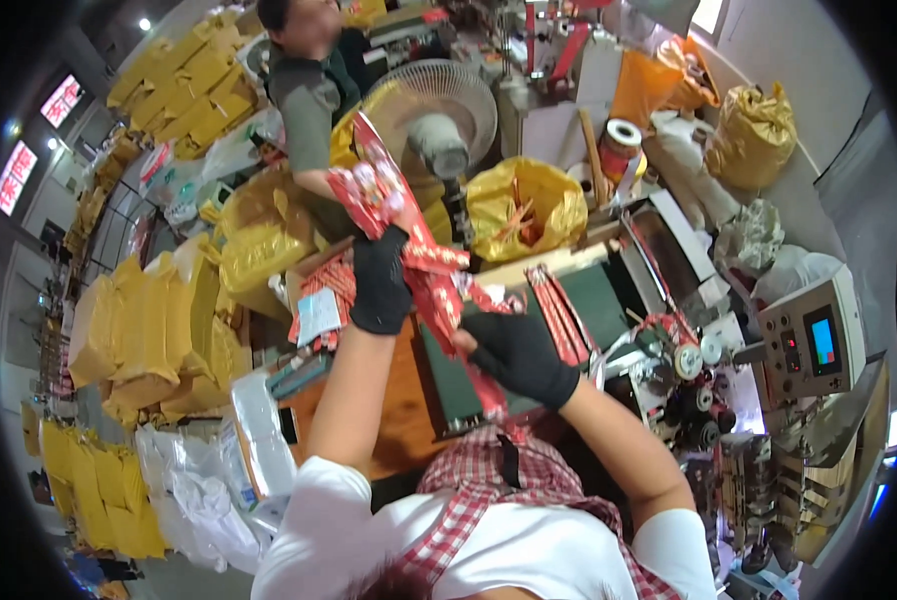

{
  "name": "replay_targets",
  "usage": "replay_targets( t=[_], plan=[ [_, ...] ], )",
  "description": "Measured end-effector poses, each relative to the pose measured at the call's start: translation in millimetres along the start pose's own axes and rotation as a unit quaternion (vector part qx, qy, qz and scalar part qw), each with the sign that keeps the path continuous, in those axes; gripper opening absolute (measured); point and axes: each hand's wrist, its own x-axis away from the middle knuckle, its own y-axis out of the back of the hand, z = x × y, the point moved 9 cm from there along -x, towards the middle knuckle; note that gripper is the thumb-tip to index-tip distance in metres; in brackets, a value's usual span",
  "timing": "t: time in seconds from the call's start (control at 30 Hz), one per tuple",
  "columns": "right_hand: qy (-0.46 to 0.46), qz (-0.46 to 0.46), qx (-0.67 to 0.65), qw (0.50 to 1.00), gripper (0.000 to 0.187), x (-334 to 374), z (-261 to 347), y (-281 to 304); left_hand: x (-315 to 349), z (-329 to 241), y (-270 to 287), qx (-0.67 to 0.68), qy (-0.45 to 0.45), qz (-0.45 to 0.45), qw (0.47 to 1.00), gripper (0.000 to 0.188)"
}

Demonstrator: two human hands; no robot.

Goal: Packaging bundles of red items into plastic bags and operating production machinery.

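The left hand (381, 280), in a black glove with bare fingertips, is closed around a long bunch of red packs (419, 240) with pale marks. The right hand (519, 360), in a black glove too, is bent at the lower part of the bunch, but its fingers are partly hidden, so I cannot tell if it grips or just touches. The bunch is up in front of the person, over a dark green work top (449, 385). Beside that is a brown wooden board (399, 390). More red strips (559, 315) lie side by side on the green, to the right. On the left, a white paper (318, 315) rests on a red pile (337, 283). The room is very full (there are yellow bags (159, 330) stacked all down the left side). A big round fan (439, 110) stands past the work top, near another person (309, 115) and an open yellow sack (529, 215). On the right are small wheels (689, 362) and a pale box with a blue screen (814, 335).
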Motion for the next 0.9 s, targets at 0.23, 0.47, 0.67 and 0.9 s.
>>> replay_targets(
  t=[0.23, 0.47, 0.67, 0.9],
  plan=[
    [-0.030, -0.014, -0.069, 0.997, 0.023, 22, -3, -7, 9, 42, 0, -0.001, 0.144, -0.006, 0.990, 0.029],
    [-0.096, 0.001, -0.158, 0.983, 0.025, 41, 5, -9, 21, 73, 2, 0.023, 0.190, 0.029, 0.981, 0.022],
    [0.036, 0.086, -0.035, 0.995, 0.023, 107, 0, -49, -32, 68, 86, 0.066, 0.103, -0.035, 0.992, 0.035],
    [-0.333, -0.157, -0.337, 0.867, 0.010, 118, -87, 17, -40, -12, 50, 0.088, -0.029, -0.070, 0.993, 0.033]
  ],
)
